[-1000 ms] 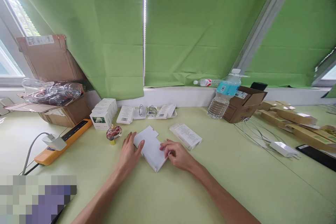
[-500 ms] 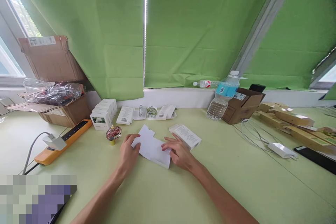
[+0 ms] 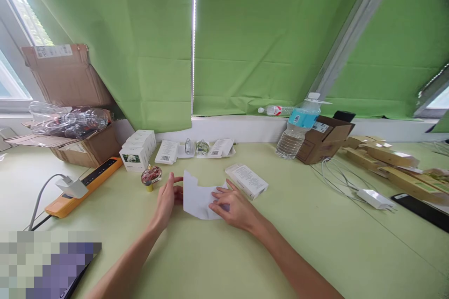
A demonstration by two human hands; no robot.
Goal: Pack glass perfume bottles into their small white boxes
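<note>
A white folded card (image 3: 201, 201) with a notched upper edge stands partly raised on the table, its left part bent upward. My left hand (image 3: 167, 200) is at its left edge, thumb up and fingers apart, with some fingertips hidden behind the raised part. Spread over the right part of the card, my right hand (image 3: 233, 205) presses it down with outstretched fingers. A flat white box with printed text (image 3: 247, 180) lies just beyond the right hand. Left of my left hand sits a pink perfume bottle (image 3: 151, 176) with a gold cap.
Small white boxes (image 3: 137, 152) stand behind the perfume bottle. Glass bottles (image 3: 202, 148) and printed cartons (image 3: 167, 152) line the back. A large water bottle (image 3: 296, 126), a cardboard box (image 3: 324, 140) and a charger (image 3: 375, 199) are right; an orange power strip (image 3: 84, 189) is left.
The card's left part has swung up from lying nearly flat. My left hand has turned upright at its edge, and my right hand has slid slightly left over the card.
</note>
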